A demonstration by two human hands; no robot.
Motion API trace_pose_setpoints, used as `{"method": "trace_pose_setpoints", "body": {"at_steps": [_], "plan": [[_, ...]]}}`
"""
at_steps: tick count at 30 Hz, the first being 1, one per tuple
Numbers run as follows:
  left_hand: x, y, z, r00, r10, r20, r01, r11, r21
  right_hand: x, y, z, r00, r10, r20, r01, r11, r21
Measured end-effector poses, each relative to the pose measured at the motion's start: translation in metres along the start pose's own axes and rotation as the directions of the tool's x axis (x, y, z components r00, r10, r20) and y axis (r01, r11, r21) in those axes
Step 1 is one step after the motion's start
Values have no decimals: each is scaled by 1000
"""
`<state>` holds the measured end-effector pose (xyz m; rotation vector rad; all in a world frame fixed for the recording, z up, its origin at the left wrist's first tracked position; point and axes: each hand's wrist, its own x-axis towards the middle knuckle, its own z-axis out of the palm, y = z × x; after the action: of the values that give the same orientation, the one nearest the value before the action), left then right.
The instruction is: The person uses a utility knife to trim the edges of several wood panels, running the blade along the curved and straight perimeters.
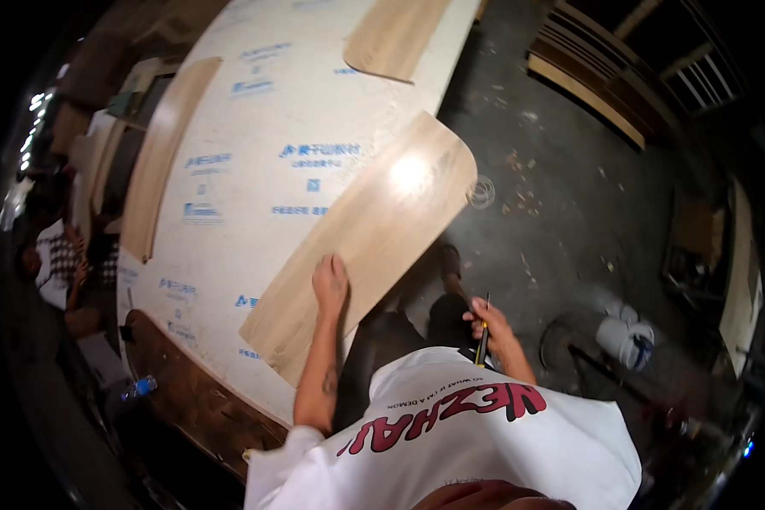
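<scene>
A long, pale-brown, wood-grained board with a broadly rounded far corner (374, 234) is lying under the left hand (331, 282), stretching ahead and rightward from it and jutting past the edge of the white, blue-printed bench (229, 123); its smooth face is showing fine lengthwise grain and, beyond the hand, is catching a bright patch of glare; the left hand is resting on it with fingers bent, though whether they are pinching anything I cannot tell; the right hand (491, 323), off the bench, is grasping a slim black-and-yellow tool with a thin dark tip (483, 347).
</scene>
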<state>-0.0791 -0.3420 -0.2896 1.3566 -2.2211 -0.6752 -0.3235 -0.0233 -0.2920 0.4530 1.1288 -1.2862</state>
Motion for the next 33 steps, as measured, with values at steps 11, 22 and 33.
{"method": "trace_pose_setpoints", "body": {"at_steps": [11, 22, 33], "plan": [[191, 79, 160, 891, 448, 68, -452, 871, 194, -28, 101, 60, 724, -609, -324, 275, 686, -673], [200, 79, 171, 881, 465, 87, -473, 876, 98, 104, -53, 112, 183, -978, 104, 227, -61, -972], [196, 78, 173, 890, 443, 108, -448, 894, 26, 116, -55, 106, 89, -996, 16, 133, -4, -991]]}}
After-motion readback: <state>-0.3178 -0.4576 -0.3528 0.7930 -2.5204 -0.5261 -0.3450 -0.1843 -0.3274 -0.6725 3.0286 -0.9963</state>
